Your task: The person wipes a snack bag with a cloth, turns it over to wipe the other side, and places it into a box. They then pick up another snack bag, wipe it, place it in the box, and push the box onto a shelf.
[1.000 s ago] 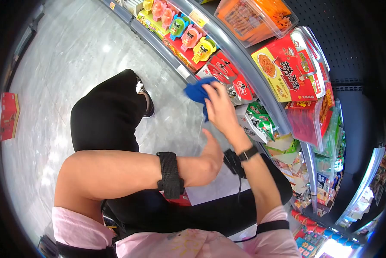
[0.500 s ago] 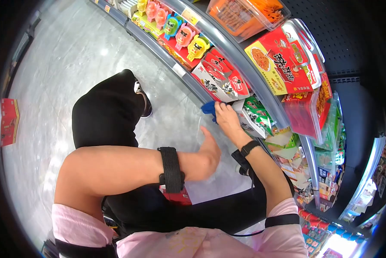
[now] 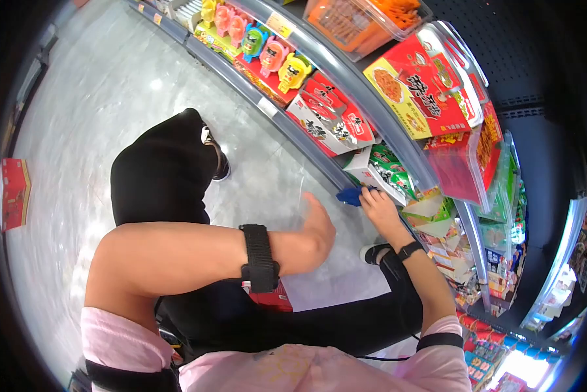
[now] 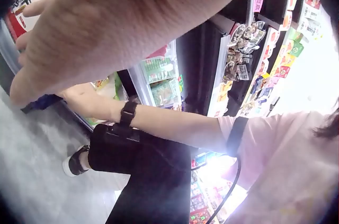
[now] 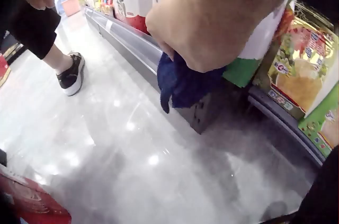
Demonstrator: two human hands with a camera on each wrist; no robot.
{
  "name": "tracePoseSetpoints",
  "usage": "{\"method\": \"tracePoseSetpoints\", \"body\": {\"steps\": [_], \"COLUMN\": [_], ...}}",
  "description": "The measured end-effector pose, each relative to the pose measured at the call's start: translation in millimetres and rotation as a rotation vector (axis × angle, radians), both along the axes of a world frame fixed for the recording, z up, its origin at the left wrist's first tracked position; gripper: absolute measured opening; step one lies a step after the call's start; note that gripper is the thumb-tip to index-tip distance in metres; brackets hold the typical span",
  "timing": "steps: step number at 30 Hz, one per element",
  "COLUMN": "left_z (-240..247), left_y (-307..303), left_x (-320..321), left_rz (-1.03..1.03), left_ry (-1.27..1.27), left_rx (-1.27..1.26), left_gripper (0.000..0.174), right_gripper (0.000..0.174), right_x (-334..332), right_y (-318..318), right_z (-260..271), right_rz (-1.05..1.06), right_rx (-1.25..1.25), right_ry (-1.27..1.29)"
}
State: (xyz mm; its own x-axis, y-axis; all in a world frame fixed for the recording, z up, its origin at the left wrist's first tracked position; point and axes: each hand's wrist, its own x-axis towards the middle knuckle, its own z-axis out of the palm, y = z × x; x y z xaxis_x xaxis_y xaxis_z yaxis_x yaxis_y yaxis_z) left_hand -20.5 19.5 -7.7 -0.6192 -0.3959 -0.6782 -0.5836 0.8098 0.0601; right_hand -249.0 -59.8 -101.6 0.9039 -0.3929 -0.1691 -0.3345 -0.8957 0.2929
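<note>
My right hand (image 3: 379, 208) holds a blue cloth (image 3: 350, 195) against the front edge of the lowest shelf (image 3: 309, 145). In the right wrist view the cloth (image 5: 183, 82) is bunched under the curled fingers, with a loose corner hanging over the shelf's edge strip. Just behind that hand stands a white carton of green packets (image 3: 388, 171). My left hand (image 3: 317, 228) hovers over the floor to the left, holding nothing. In the left wrist view its fingers (image 4: 33, 38) extend loosely.
Red-and-white snack boxes (image 3: 332, 117) and colourful character-shaped containers (image 3: 274, 55) line the low shelf. Above it sit a red snack box (image 3: 424, 88) and a clear bin of orange packets (image 3: 365, 26). My black-clad knee (image 3: 156, 170) and a shoe (image 3: 375, 253) flank the grey floor (image 3: 260, 150).
My right hand has brought the blue cloth down to the shelf edge and slid it along toward me, past the red-and-white boxes to the green packets. The left hand has barely moved.
</note>
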Motion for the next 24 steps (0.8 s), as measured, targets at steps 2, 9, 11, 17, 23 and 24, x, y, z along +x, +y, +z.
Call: {"method": "tracePoseSetpoints", "body": {"steps": [2,9,11,17,23,24], "left_z": [-2,22,15,12,9,9], "left_y": [0,-8,-5,2,-8,-9], "left_x": [1,10,9,4,5,6], "left_rz": [-0.022,0.036,0.106,0.065,0.013,0.0], "left_ry": [0.006,-0.003,0.05,0.012,0.007,0.007], "left_rx": [-0.022,0.092,-0.026,-0.028,0.024,0.018], "left_gripper": [0.048,0.046,0.045,0.048,0.049,0.049], "right_gripper": [0.028,0.034,0.04,0.07,0.016,0.016], "right_x": [-1,-43,-66,-105,-55,-60], "right_y": [2,14,17,0,-9,-10], "right_z": [2,-12,-23,-21,20,15], "right_rz": [-0.013,-0.446,-0.665,-1.514,-1.57,-1.58], "right_rx": [0.024,0.477,0.6,0.469,0.652,0.65], "right_ry": [0.014,0.007,-0.02,-0.515,-0.779,-0.794]}}
